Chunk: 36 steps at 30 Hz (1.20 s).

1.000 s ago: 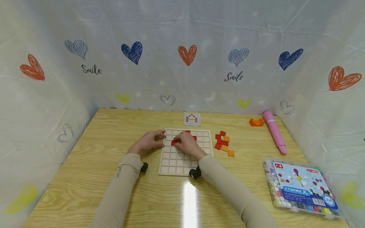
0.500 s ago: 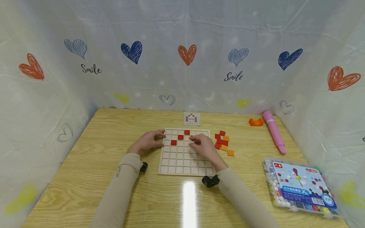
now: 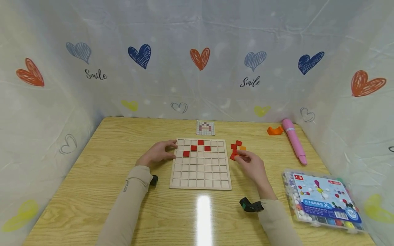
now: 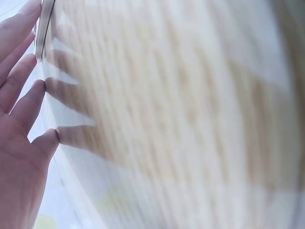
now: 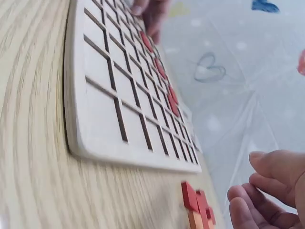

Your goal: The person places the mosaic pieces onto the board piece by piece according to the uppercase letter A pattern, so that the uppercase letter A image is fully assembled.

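A pale wooden grid board (image 3: 200,174) lies flat, with several red square tiles (image 3: 186,154) in its upper cells. My left hand (image 3: 157,152) rests at the board's left edge, fingers spread and loosely bent; in the left wrist view its fingertips (image 4: 39,86) meet the table. Over a small pile of red tiles (image 3: 234,146) and orange tiles (image 3: 243,148) right of the board is my right hand (image 3: 253,166). The right wrist view shows its thumb (image 5: 274,164) apart from the bent fingers, with no tile visible between them. The hand hides part of the pile.
A small printed pattern card (image 3: 205,128) lies behind the board. At the back right are an orange holder (image 3: 275,131) and a pink pen-shaped object (image 3: 294,141). A clear case of molecular model parts (image 3: 323,201) sits at the right edge. Curtains surround the table.
The right hand has moved right, from the board's upper cells to the loose tiles. A red tile now shows in the cell where that hand was. The left hand stays at the board's edge.
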{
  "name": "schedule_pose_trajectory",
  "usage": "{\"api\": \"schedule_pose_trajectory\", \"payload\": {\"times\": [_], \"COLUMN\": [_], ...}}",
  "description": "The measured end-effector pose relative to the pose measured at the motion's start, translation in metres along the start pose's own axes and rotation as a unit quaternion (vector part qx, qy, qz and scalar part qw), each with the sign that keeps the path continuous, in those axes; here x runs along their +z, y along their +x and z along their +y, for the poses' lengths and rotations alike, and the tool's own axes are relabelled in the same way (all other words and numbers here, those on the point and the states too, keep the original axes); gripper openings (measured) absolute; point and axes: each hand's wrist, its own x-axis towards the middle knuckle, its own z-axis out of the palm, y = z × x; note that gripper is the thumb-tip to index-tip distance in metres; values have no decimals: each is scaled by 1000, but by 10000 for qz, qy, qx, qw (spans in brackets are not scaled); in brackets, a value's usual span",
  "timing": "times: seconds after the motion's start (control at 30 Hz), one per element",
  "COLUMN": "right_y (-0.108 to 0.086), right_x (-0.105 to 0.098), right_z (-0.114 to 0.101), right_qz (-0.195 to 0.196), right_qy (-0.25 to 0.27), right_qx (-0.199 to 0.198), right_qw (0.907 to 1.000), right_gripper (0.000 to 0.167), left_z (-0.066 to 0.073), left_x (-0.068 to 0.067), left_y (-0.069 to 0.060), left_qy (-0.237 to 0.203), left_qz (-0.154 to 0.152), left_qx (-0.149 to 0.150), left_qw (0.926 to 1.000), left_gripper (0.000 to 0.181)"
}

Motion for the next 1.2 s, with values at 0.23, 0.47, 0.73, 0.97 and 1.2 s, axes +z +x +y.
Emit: {"api": "schedule_pose_trajectory", "payload": {"times": [0.23, 0.47, 0.73, 0.97, 1.2], "right_y": [-11, -10, 3, 15, 25], "right_x": [-10, 1, 5, 6, 11], "right_z": [14, 19, 19, 18, 18], "right_qz": [-94, -410, -276, -210, -241], "right_qy": [-81, 32, 6, -292, -811], "right_qx": [501, 516, 756, 512, -62], "right_qw": [9987, 9978, 9968, 9980, 9964], "right_gripper": [46, 46, 50, 46, 34], "left_z": [1, 3, 2, 2, 0], "left_x": [-1, -2, -2, -2, 0], "left_y": [0, 0, 0, 0, 0], "left_qy": [18, 125, 137, 65, 70], "left_qz": [34, 35, 20, 23, 35], "left_qx": [55, 88, 140, 99, 106], "left_qw": [10000, 9999, 9998, 9999, 9999], "left_gripper": [44, 43, 43, 43, 43]}}
